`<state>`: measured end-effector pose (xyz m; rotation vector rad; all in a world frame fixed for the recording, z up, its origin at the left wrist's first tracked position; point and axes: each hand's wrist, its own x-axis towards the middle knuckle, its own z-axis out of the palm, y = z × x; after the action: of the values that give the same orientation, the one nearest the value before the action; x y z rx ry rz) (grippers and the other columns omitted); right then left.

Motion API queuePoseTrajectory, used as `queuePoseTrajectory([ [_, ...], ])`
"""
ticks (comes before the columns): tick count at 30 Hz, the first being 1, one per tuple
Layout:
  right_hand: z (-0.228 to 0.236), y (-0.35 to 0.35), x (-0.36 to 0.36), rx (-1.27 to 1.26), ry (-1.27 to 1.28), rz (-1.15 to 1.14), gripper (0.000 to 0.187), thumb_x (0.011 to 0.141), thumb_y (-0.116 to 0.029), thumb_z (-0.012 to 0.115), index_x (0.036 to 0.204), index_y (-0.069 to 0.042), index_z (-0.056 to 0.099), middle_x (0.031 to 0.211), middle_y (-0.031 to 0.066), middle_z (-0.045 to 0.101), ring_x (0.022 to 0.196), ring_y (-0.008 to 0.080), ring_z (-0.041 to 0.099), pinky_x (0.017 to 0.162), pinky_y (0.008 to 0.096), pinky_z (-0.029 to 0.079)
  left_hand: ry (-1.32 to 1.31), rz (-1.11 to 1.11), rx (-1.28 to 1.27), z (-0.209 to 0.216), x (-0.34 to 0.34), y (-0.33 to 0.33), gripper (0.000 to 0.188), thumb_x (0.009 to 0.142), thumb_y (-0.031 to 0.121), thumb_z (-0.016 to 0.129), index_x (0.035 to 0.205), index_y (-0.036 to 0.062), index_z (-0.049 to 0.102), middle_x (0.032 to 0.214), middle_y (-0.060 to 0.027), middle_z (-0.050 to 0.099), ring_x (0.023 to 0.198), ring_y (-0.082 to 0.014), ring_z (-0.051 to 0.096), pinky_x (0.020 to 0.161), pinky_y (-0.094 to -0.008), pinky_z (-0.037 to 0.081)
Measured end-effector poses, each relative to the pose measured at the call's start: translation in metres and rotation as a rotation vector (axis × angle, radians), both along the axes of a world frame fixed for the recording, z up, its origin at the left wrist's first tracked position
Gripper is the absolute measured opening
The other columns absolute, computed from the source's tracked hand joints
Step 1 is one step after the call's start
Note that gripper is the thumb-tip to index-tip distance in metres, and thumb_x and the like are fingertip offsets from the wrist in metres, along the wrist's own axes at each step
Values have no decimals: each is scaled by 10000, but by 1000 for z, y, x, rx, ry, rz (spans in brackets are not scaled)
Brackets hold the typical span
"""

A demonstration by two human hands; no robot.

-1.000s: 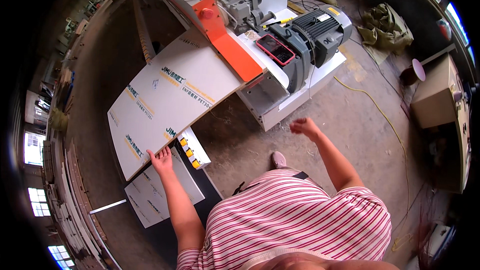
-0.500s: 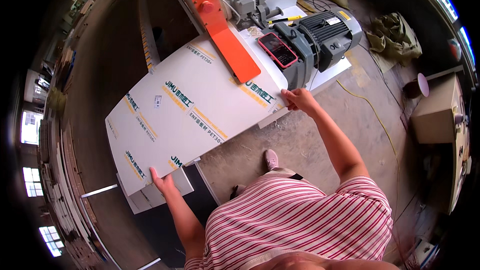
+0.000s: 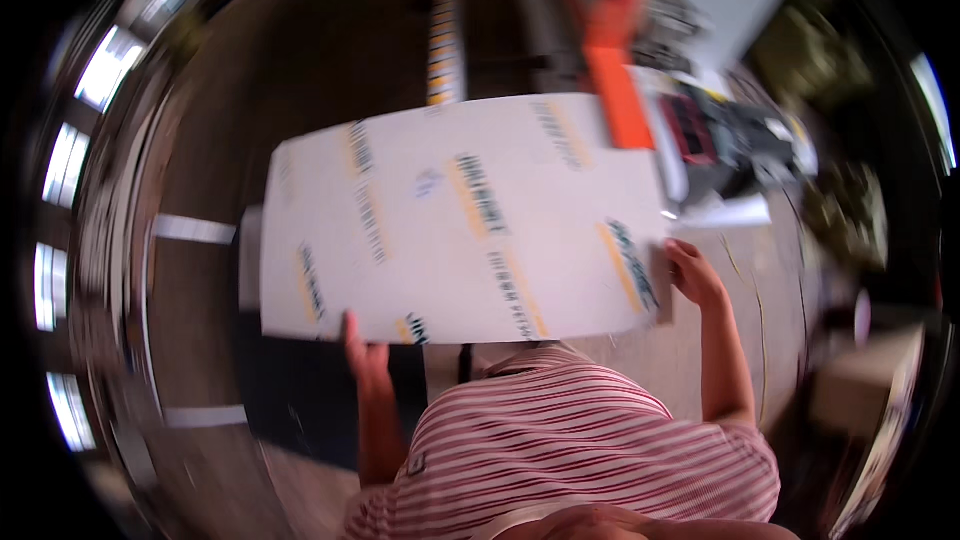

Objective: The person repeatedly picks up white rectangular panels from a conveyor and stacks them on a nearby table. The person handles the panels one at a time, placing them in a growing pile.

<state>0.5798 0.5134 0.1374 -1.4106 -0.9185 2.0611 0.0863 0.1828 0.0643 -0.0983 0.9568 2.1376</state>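
Left hand point(image 3: 371, 358) gripped the printed white board point(image 3: 410, 240) along its near edge; right hand point(image 3: 697, 275) gripped its right edge.

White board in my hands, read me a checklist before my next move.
1. Left hand on the white board: ok, at the near edge, toward its left end.
2. Right hand on the board: ok, at its right end.
3. Firm grip on both sides: cannot tell, the picture is blurred.
4. Far right corner clear of the orange bar: cannot tell, they overlap in this view.
5. Red-framed phone off the board: ok, it lies beyond the right end.
6. Footing visible: not ok, your feet are out of sight.
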Motion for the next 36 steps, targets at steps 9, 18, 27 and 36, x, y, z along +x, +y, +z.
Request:
queuePoseTrajectory([
  [9,-1,74,32,737,-535,220,348,894,-349,497,787,-17,481,693,-16,440,657,86,376,571,263,348,364,132,-197,-3,151,5,361,920,251,442,1190,11,466,1157,-101,524,1079,-183,496,918,-303,390],
  [18,18,-4,-120,917,-635,625,284,871,-255,507,883,29,506,762,108,568,695,160,494,650,316,418,-514,661,11,-139,192,-144,362,882,188,450,1223,68,443,1186,-90,508,1122,-269,458,954,-427,359],
  [27,13,-96,-213,1043,-673,767,272,901,-244,459,853,20,500,728,136,557,630,193,466,614,315,411,-587,811,87,-209,177,-228,369,883,207,447,1226,70,449,1194,-95,512,1120,-297,464,972,-453,347],
  [36,-59,-156,-278,755,-204,585,243,919,-239,437,866,-14,512,750,30,509,679,99,462,587,281,407,-581,714,267,-154,124,-201,396,877,305,494,1200,78,463,1186,-89,527,1115,-282,477,966,-452,352],
])
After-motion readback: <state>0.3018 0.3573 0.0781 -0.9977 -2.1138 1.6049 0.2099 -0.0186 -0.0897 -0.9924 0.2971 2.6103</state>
